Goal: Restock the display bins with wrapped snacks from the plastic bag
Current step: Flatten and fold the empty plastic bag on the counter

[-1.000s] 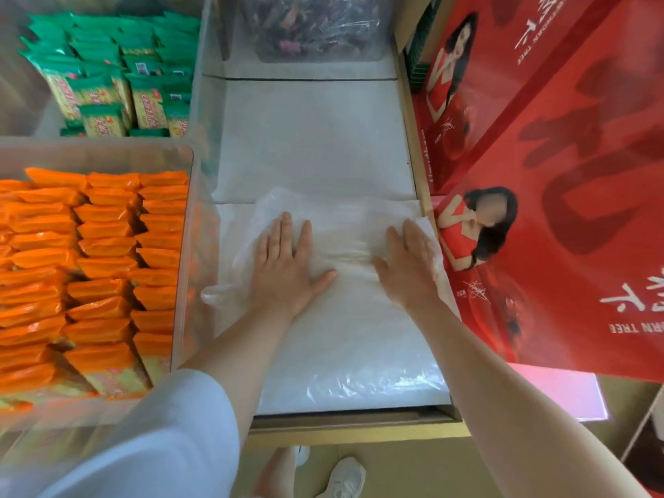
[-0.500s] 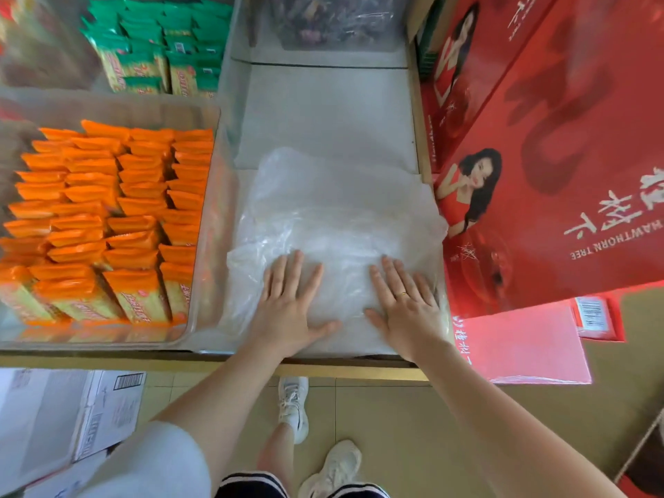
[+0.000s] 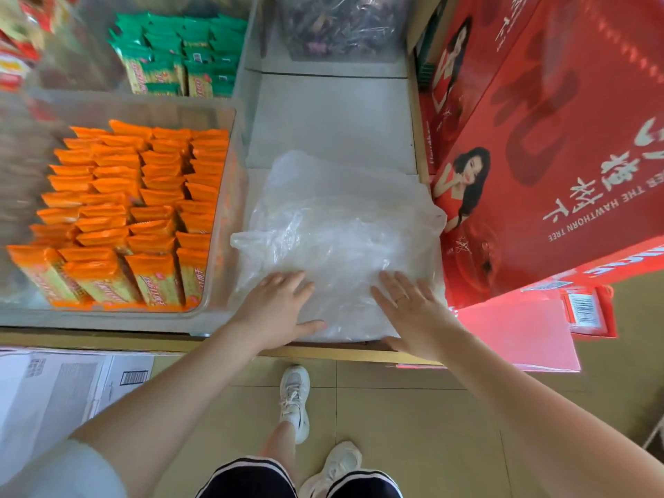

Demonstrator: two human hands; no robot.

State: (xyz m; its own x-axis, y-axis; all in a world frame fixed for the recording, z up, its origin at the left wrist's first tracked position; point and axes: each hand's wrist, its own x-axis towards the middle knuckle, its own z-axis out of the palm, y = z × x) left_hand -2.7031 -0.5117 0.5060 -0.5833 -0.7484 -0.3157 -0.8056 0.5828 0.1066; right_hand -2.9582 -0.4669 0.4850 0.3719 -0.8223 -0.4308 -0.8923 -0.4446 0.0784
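— Two hands, both flat. Start at the left: what's there?
— Orange snacks (image 3: 125, 217) packed in a clear bin (image 3: 219, 314), green ones (image 3: 179, 52) behind.
— And the left hand (image 3: 276, 310)?
— Fingers straight and spread, palm pressing the near edge of the bag (image 3: 337, 228), gripping nothing.
— Where's the bag?
— Crumpled on the white shelf (image 3: 330, 116), between the bin and a red box (image 3: 546, 138).
— The right hand (image 3: 413, 310)?
— Also spread flat, on the bag's right near corner.
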